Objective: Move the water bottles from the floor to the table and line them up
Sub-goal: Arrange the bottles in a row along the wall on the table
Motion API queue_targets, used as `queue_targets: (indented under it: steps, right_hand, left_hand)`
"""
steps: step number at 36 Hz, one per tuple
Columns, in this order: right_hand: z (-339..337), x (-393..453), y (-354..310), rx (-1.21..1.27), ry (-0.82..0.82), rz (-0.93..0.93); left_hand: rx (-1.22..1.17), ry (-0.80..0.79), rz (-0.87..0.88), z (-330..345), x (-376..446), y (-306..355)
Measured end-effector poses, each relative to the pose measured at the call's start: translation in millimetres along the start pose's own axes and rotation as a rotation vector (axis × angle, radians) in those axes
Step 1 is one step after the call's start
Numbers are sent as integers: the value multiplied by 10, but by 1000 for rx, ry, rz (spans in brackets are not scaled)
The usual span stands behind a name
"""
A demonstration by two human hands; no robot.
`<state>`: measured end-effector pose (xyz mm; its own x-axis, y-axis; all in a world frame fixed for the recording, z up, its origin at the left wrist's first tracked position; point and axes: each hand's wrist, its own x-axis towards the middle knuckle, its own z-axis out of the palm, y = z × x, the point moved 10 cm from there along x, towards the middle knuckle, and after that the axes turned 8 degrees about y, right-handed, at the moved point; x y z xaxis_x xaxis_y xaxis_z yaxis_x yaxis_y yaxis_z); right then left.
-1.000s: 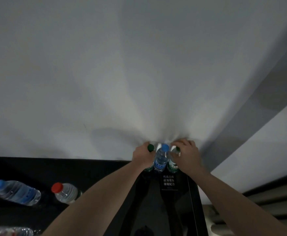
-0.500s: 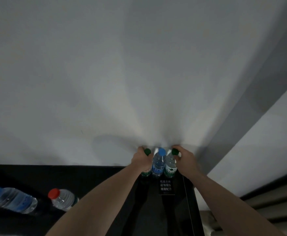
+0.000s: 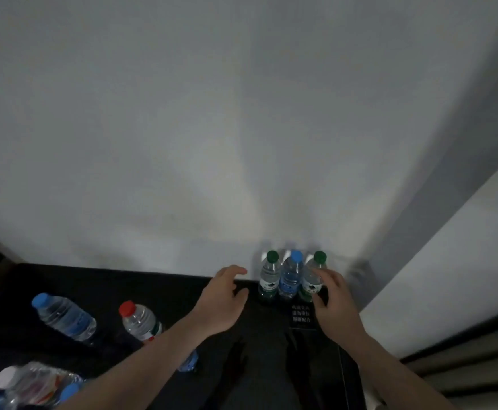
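Three bottles upright in a tight row at the far edge of the black surface [image 3: 271, 365], right against the white wall [image 3: 242, 113]: left green-cap bottle [image 3: 269, 276], blue-cap bottle [image 3: 291, 276] in the middle, right green-cap bottle [image 3: 313, 278]. They stand side by side, touching or nearly so.

Left hand [image 3: 221, 297]: holds nothing, fingers loosely curved and apart, palm down, just left of the row with a clear gap to the left green-cap bottle.

Right hand [image 3: 335, 300]: fingers spread and relaxed, not wrapped round anything. Fingertips sit at the right green-cap bottle's shoulder; cannot tell if they touch it or just overlap it in view.

A small black card with white text [image 3: 301, 314] sits on the surface just in front of the row, between the two hands.

Lower left, on a lower dark area beside the surface: more bottles lying tilted. One blue-cap lying bottle [image 3: 64, 318], one red-cap bottle [image 3: 140, 321] just to its right, well apart from the lined-up row. At the bottom-left corner a cluster with a white-cap bottle [image 3: 29, 383] and another blue cap [image 3: 69, 390], partly cut off by the frame edge. A bit of blue label [image 3: 190, 363] shows behind the left forearm.
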<state>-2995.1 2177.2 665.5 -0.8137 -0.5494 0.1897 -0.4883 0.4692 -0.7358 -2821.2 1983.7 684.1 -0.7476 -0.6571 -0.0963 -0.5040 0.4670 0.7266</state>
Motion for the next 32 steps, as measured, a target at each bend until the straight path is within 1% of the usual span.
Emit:
queue_targets:
  steps: [5, 7, 9, 11, 13, 15, 18, 25, 28, 32]
  right_hand:
    - [204, -471, -223, 30, -91, -14]
    - [311, -611, -315, 41, -135, -16]
    - [441, -751, -404, 57, -198, 11]
    - [626, -923, -517, 71, -302, 39]
    - [834, -1104, -681, 60, -403, 19]
    - [1030, -1270, -864, 48, -476, -18]
    - [1309, -1475, -1128, 40, -546, -51]
    - [1937, -1632, -1660, -38, -604, -100]
    - [2218, -1590, -1789, -129, -632, -85]
    - [2484, -1561, -1778, -245, -644, -3]
  left_hand:
    - [-73, 192, -109, -580, -699, -568]
    - [-92, 238, -147, -801, -954, -787]
    - [-70, 276, -185, -1003, -1182, -974]
    - [-15, 321, -212, -1187, -1365, -1137]
    - [60, 339, -234, -1330, -1517, -1283]
    - [125, 321, -239, -1417, -1636, -1405]
    - [219, 264, -195, -1488, -1736, -1544]
    - [361, 208, -207, -1801, -1766, -1977]
    - [458, 129, -198, -1780, -1793, -2130]
    - [475, 37, -143, -1635, -1873, -2292]
